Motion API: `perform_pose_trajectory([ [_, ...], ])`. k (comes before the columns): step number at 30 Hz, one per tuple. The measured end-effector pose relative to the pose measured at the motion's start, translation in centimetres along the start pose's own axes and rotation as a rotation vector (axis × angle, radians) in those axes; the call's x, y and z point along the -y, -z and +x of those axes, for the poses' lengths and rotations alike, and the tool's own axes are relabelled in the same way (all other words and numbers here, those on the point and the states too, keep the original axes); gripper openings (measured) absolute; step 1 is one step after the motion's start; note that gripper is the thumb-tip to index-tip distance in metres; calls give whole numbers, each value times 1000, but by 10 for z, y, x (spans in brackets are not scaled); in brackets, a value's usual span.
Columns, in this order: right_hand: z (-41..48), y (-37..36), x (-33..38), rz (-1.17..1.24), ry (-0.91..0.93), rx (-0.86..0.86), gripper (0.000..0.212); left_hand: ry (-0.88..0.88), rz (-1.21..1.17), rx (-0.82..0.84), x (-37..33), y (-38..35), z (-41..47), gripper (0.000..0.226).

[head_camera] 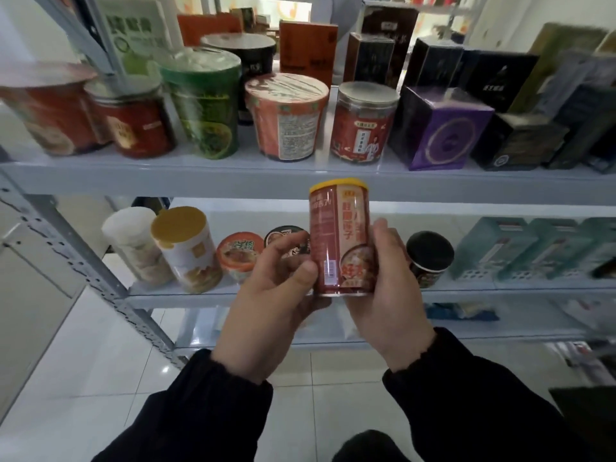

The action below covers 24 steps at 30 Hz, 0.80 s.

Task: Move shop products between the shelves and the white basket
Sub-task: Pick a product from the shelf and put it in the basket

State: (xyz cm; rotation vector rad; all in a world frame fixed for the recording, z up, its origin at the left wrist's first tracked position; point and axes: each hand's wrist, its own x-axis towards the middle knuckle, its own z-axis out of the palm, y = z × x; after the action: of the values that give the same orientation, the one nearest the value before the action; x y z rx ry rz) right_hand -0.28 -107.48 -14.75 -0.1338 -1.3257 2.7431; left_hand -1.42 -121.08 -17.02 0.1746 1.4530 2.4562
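A red can with a yellow lid [340, 238] stands upright between both my hands, in front of the grey shelves. My left hand [266, 301] grips its lower left side, thumb across the label. My right hand [386, 288] holds its right side and base. The can hangs level with the gap between the upper shelf [233, 175] and the lower shelf [500, 288]. No white basket is in view.
The upper shelf carries noodle cups, a red jar [363, 125], a purple box [440, 128] and dark boxes. The lower shelf holds a yellow-lidded white tube [186, 248], small cups, a black-lidded jar [430, 258] and teal boxes [533, 248]. White tiled floor lies below.
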Motion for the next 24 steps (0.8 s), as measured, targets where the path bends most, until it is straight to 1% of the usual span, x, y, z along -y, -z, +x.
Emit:
perform_pose_trajectory([
  [1, 1, -4, 1, -35, -12, 15, 39, 33, -43, 43, -2, 3, 1, 39],
  [3, 6, -7, 1, -129, -22, 45, 52, 49, -79, 100, -6, 7, 1, 42],
  [4, 9, -10, 2, -160, -17, 44, 53, 33, -79, 89, -7, 8, 2, 41],
  [6, 16, -15, 5, -192, -29, 17, 48, -19, -56, 21, -8, 8, 3, 35],
  [8, 19, -19, 5, -146, -74, -60, 45, -40, -46, -25, -8, 9, 4, 32],
  [11, 20, -22, 1, -24, -175, -157, 49, -41, -39, -53, -8, 11, 3, 31],
  [14, 19, -20, -4, -20, -180, -158, 51, -6, -79, -62, -9, 13, 0, 31],
  [16, 17, -25, -4, -52, -178, -91, 56, 62, -164, -40, -9, 15, -3, 32],
  [18, 15, -29, -3, -102, -160, -1, 65, 117, -215, -9, -9, 16, -5, 38],
  [19, 16, -29, -4, -160, -123, 42, 61, 127, -228, 5, -9, 18, -6, 39],
  [21, 19, -28, -5, -352, -3, 159, 48, 104, -258, 24, -11, 23, -8, 32],
  [22, 20, -25, -5, -435, 60, 216, 50, 77, -261, 26, -11, 26, -9, 28],
  [23, 21, -22, -5, -475, 99, 275, 54, 40, -255, 24, -10, 29, -9, 31],
  [24, 22, -19, -6, -468, 115, 329, 56, 6, -243, 21, -10, 32, -10, 38],
])
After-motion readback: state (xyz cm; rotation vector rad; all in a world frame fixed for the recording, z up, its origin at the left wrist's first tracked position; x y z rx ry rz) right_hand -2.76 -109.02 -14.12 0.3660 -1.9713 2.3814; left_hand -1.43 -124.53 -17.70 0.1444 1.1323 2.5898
